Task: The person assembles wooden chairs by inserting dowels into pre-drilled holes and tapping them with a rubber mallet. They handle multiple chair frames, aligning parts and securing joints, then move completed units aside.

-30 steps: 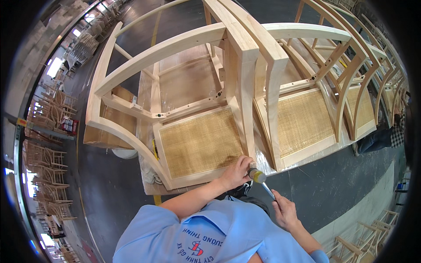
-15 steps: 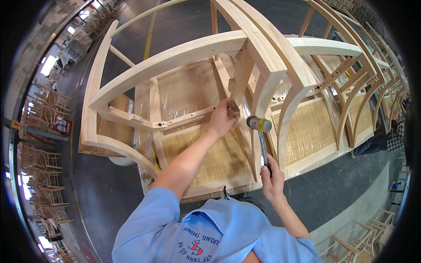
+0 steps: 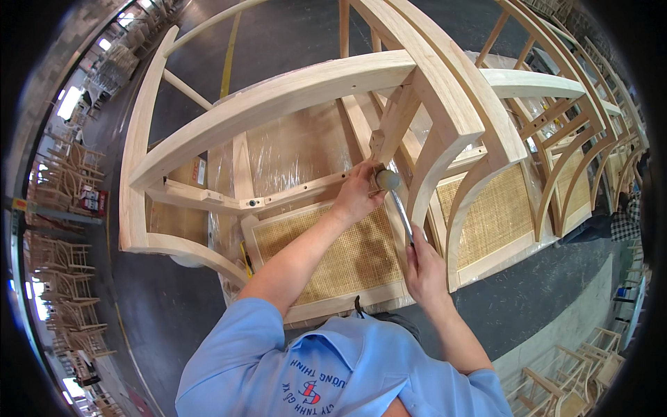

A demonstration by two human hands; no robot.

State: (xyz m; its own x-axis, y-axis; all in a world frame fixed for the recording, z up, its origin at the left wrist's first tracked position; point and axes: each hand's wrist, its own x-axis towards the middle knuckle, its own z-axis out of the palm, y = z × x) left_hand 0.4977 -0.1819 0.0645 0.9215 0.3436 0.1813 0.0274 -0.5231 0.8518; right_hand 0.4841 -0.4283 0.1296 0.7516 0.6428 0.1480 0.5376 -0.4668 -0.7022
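Note:
My right hand (image 3: 425, 274) is closed round the handle of a mallet (image 3: 388, 181) with a pale round face and a metal shaft. The mallet head lies at the fingers of my left hand (image 3: 356, 193), which grip a small wooden block (image 3: 375, 186). The head covers most of that block. Both hands are inside a bare, light wood chair frame (image 3: 278, 89), by the inner corner where a rail (image 3: 306, 189) with drilled holes meets an upright. Below my left forearm is a woven cane panel (image 3: 326, 260) in a wooden border.
More chair frames (image 3: 535, 83) stand in a row to the right, with another cane panel (image 3: 486, 212) among them. Plastic film covers the bench beneath. A cardboard piece (image 3: 177, 215) sits at left. Stacked chairs (image 3: 62, 271) line the far left. A person in checked clothing (image 3: 625, 217) is at far right.
The mallet head has swung left and forward onto the block at my left hand. My right hand has moved up slightly. The chair frame appears shifted a little in view.

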